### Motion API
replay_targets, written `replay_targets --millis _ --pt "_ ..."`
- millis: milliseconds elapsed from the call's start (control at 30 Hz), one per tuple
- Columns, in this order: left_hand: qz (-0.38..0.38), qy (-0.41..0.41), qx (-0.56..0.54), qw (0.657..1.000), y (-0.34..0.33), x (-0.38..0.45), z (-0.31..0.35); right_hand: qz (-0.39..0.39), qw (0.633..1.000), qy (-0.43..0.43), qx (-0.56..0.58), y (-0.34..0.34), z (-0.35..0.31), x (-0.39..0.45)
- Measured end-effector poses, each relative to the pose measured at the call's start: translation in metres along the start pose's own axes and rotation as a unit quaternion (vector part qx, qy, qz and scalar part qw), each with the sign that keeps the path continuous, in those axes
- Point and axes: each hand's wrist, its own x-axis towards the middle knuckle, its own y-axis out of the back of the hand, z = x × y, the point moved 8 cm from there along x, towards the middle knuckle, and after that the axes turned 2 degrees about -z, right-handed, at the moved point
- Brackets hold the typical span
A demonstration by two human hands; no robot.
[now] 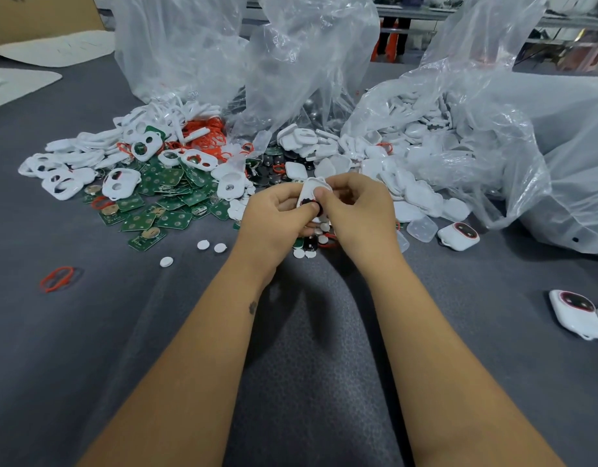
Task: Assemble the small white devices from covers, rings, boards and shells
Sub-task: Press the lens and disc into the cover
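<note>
My left hand (274, 217) and my right hand (354, 210) meet at the middle of the grey table and together grip one small white device (311, 192) with a dark opening, thumbs pressing on its face. Behind them lie heaps of white covers (119, 183), green boards (171, 193), red rings (206, 136) and white shells (375, 153). Two finished devices lie to the right, one (458, 235) near the bags and one (575, 313) at the right edge.
Big clear plastic bags (290, 62) stand behind the heaps, and one (509, 136) spills shells at the right. Loose white discs (203, 245) and a red ring (56, 278) lie on the grey mat (88, 332). White sheets (55, 48) lie at the far left.
</note>
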Motion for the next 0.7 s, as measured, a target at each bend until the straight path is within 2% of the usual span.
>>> replay_targets --millis 233,567,700 --pt "0.020 0.053 0.014 0.998 0.002 0.002 -0.006 -0.027 0.999 -0.012 0.024 -0.003 -0.001 -0.001" --pt "-0.014 0.121 -0.099 0.988 -0.004 -0.001 -0.012 -0.057 0.997 -0.006 0.057 0.001 -0.008 -0.004" --pt "0.012 0.135 -0.109 0.985 -0.002 -0.002 -0.011 -0.060 0.996 -0.008 0.061 0.001 -0.009 -0.006"
